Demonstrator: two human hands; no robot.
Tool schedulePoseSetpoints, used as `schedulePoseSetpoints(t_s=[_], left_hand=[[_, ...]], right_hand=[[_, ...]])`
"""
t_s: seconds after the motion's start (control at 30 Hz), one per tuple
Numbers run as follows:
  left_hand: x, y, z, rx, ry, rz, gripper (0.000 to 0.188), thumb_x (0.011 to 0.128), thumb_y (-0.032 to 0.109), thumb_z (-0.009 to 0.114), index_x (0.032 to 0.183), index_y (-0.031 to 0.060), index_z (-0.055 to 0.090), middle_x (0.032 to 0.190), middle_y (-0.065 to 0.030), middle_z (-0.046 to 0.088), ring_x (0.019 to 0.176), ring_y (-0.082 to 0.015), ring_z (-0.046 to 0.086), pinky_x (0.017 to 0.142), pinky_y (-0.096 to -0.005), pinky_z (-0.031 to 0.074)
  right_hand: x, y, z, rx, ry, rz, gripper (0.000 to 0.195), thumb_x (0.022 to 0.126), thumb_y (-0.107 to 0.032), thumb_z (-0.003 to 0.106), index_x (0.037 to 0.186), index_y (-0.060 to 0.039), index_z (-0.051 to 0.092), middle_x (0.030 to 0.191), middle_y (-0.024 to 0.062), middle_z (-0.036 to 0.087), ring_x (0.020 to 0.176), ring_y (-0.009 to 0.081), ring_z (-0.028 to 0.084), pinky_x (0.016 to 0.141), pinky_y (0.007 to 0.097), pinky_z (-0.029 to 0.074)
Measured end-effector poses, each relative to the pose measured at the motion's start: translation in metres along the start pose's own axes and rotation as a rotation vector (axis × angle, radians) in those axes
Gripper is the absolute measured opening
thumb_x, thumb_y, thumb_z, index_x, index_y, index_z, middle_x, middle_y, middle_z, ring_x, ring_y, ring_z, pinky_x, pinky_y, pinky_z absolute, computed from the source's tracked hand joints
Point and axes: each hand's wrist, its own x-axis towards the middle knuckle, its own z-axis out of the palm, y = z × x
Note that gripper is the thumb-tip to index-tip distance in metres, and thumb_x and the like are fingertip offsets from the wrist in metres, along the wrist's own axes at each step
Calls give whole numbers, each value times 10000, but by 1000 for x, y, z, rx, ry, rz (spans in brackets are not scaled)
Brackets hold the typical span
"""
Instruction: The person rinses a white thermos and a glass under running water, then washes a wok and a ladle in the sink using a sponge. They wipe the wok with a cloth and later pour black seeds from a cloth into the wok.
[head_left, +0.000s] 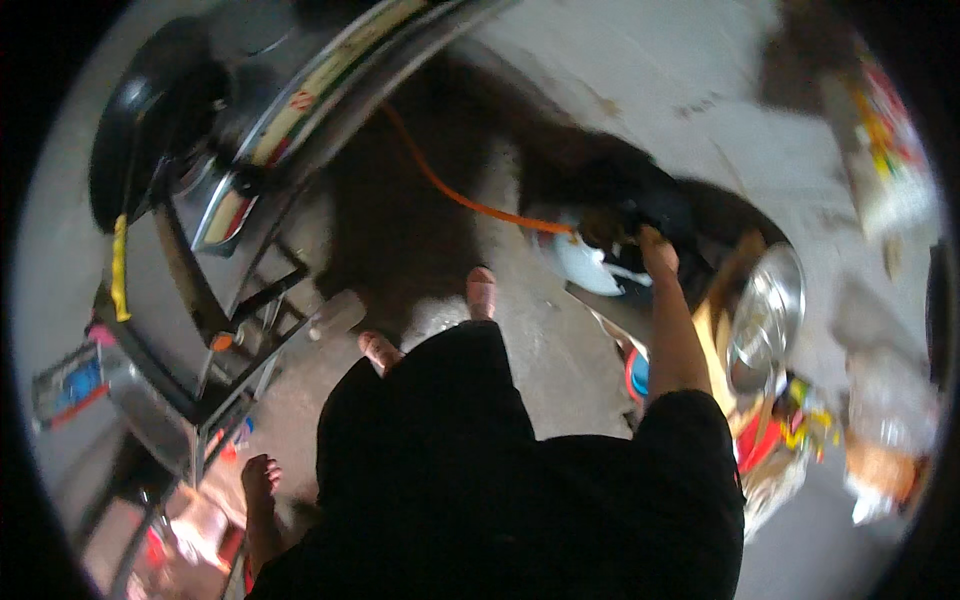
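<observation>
My right hand reaches out to a dark, blurred fitting at the end of an orange hose. Its fingertips are lost against the dark, so I cannot tell whether they grip it. Below the fitting is a pale, rounded metal surface with a bright highlight. Low at my left side hangs my left hand, its fingers loosely bent and nothing visible in them. A metal frame stands near it.
A black wok and a striped metal panel lie at upper left. On the right are a shiny metal bowl, a red basin and plastic bags. A clear container is near my feet on the concrete floor.
</observation>
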Motion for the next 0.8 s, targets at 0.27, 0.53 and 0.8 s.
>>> schedulePoseSetpoints(t_s=[0.27,0.53,0.8], left_hand=[[-76,-128,139,38,-172,-376,284,958,248,468,1180,100,566,1116,-77,621,889,-220,627,736,-363,523],[-96,-113,223,322,-203,44,301,948,264,511,1153,56,582,1053,-106,635,877,-229,633,718,-369,530],[-106,-118,235,454,-216,542,323,938,274,548,1127,18,598,994,-128,648,863,-232,636,701,-374,533]], right_hand=[[17,-20,-26,321,-345,134,551,782,-411,615,1207,-68,542,995,147,633,839,283,612,684,414,504],[44,1,-6,306,-250,-8,660,713,-369,717,1220,8,528,1177,221,574,1067,364,555,866,432,455],[24,-12,-25,-50,-144,-402,722,716,-415,695,1268,-6,472,1203,232,558,1080,395,543,900,467,449]])
